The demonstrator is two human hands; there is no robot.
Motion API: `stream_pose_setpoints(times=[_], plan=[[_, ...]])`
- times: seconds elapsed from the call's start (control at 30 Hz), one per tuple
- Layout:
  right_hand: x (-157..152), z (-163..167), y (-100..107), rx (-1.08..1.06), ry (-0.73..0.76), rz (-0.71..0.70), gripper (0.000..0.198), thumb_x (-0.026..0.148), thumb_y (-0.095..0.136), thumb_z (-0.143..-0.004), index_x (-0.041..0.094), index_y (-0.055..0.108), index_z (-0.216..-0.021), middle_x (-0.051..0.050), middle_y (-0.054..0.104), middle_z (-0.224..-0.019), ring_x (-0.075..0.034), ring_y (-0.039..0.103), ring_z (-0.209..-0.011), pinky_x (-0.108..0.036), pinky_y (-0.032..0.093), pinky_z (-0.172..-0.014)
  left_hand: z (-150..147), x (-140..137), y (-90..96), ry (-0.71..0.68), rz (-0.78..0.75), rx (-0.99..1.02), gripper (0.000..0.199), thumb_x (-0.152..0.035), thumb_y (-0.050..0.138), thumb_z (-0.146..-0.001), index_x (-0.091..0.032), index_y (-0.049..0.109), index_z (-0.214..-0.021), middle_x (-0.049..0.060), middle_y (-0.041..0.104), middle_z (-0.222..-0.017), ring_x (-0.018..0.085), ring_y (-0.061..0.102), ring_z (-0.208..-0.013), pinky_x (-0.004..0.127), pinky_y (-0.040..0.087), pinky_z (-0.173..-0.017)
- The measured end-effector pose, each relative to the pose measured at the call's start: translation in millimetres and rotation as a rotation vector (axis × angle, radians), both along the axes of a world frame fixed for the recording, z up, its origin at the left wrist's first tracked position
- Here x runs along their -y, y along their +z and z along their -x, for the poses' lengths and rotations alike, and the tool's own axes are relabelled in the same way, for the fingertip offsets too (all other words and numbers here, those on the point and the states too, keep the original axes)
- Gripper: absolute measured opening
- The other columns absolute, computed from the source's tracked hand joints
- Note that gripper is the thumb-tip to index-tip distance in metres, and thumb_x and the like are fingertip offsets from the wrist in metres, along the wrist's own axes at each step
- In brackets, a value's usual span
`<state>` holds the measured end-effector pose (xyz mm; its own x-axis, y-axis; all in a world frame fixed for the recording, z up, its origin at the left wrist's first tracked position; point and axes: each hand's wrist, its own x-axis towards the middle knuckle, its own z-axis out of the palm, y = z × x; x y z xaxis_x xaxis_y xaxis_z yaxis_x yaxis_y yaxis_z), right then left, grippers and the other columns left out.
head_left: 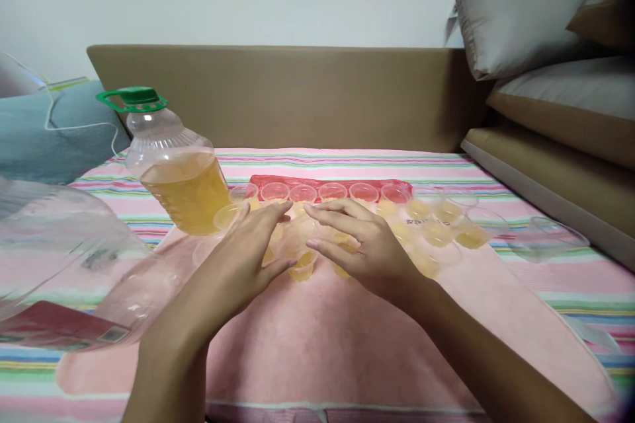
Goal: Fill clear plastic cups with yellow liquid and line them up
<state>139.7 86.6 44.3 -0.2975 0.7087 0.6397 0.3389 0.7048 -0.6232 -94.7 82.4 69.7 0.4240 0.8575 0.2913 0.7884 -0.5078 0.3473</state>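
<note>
Clear plastic cups, several of them part-filled with yellow liquid, stand in rows on a pink cloth. Over the left part of the rows is my left hand, palm down, thumb and fingers apart, holding nothing. My right hand hovers beside it with spread, slightly bent fingers and also holds nothing. Between the two hands a cup shows at the front; I cannot tell whether a finger touches it. The hands hide some cups. Behind the rows lies a red plastic bag.
At the left stands a large bottle with a green cap, partly full of yellow liquid. Nearer, a big clear plastic bottle lies on its side. An overturned-looking clear cup is far right. Cushions are stacked on the right.
</note>
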Motion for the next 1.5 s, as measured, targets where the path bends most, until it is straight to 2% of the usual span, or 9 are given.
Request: stream_pose_setpoints(times=[0.13,0.57,0.7,0.83,0.97,1.13,1.27,1.33,1.5], plan=[[-1.2,0.8,-0.1,0.012,-0.007,-0.016,0.047,0.017,0.078,-0.102,0.026,0.066,-0.147,-0.002,0.064,-0.125,-0.023,0.063,-0.109,-0.038,0.053,-0.094,3.6,0.3,-1.7,-0.011,-0.015,0.002,0.060,-0.049,0.064,-0.103,-0.029,0.041,-0.155,0.007,0.059,-0.155,0.029,0.059,-0.142,0.062,0.030,-0.132],[-0.9,0.8,0.4,0.039,-0.001,-0.034,0.050,0.016,0.080,-0.102,0.026,0.064,-0.148,-0.002,0.064,-0.121,-0.024,0.064,-0.106,-0.039,0.055,-0.093,6.8,0.6,-4.0,0.006,-0.009,-0.010,0.060,-0.052,0.062,-0.104,-0.032,0.040,-0.155,0.007,0.057,-0.157,0.029,0.056,-0.144,0.057,0.042,-0.125],[0.7,1.2,-1.3,0.029,-0.034,-0.016,0.080,0.020,0.078,-0.103,0.043,0.038,-0.168,0.000,0.064,-0.126,-0.024,0.065,-0.102,-0.042,0.059,-0.091,5.0,2.0,-2.0,0.013,0.004,0.057,0.080,-0.044,0.071,-0.099,-0.030,0.024,-0.162,0.011,0.059,-0.151,0.029,0.060,-0.139,0.053,0.052,-0.115],[0.6,2.1,-3.0,-0.001,-0.020,-0.023,0.090,0.021,0.077,-0.102,0.051,0.026,-0.171,0.002,0.063,-0.133,-0.025,0.065,-0.108,-0.043,0.059,-0.096,3.7,1.7,0.3,-0.007,-0.006,0.003,0.045,-0.046,0.068,-0.101,-0.029,0.050,-0.138,0.008,0.064,-0.143,0.030,0.064,-0.131,0.051,0.057,-0.107],[0.0,3.4,-3.3,-0.035,-0.027,-0.004,0.094,0.024,0.077,-0.102,0.049,0.019,-0.173,0.001,0.064,-0.129,-0.026,0.064,-0.114,-0.045,0.059,-0.100,5.0,-0.1,-0.8,0.012,-0.045,0.015,0.050,-0.042,0.068,-0.102,-0.029,0.047,-0.145,0.008,0.061,-0.150,0.030,0.061,-0.138,0.054,0.053,-0.116],[-1.1,4.0,-4.2,-0.022,-0.033,0.006,0.093,0.026,0.075,-0.103,0.044,0.019,-0.174,-0.001,0.065,-0.128,-0.027,0.065,-0.111,-0.046,0.059,-0.099,7.6,-0.6,-2.3,0.007,-0.080,-0.049,0.048,-0.040,0.069,-0.101,-0.028,0.051,-0.145,0.008,0.061,-0.153,0.032,0.058,-0.143,0.057,0.049,-0.121],[-2.2,2.9,-3.1,-0.015,-0.003,-0.019,0.056,0.025,0.079,-0.102,0.028,0.060,-0.155,-0.004,0.065,-0.124,-0.026,0.064,-0.112,-0.041,0.059,-0.098,7.9,1.1,-1.8,0.014,-0.066,-0.069,0.049,-0.039,0.070,-0.101,-0.026,0.053,-0.145,0.009,0.060,-0.155,0.032,0.058,-0.144,0.056,0.049,-0.122],[-1.8,2.6,-1.6,0.018,-0.006,-0.027,0.044,0.023,0.081,-0.101,0.024,0.069,-0.143,-0.005,0.065,-0.120,-0.025,0.065,-0.107,-0.041,0.059,-0.095,7.6,1.9,-1.9,0.015,-0.051,-0.088,0.051,-0.040,0.070,-0.100,-0.025,0.053,-0.146,0.010,0.058,-0.157,0.032,0.056,-0.146,0.056,0.048,-0.124],[0.8,4.1,0.5,0.019,-0.040,-0.005,0.075,0.020,0.074,-0.102,0.039,0.042,-0.167,-0.002,0.065,-0.123,-0.025,0.064,-0.104,-0.045,0.060,-0.095,6.8,0.2,-2.8,0.038,-0.089,-0.047,0.060,-0.044,0.066,-0.102,-0.027,0.043,-0.155,0.009,0.055,-0.160,0.030,0.055,-0.147,0.055,0.048,-0.123]])
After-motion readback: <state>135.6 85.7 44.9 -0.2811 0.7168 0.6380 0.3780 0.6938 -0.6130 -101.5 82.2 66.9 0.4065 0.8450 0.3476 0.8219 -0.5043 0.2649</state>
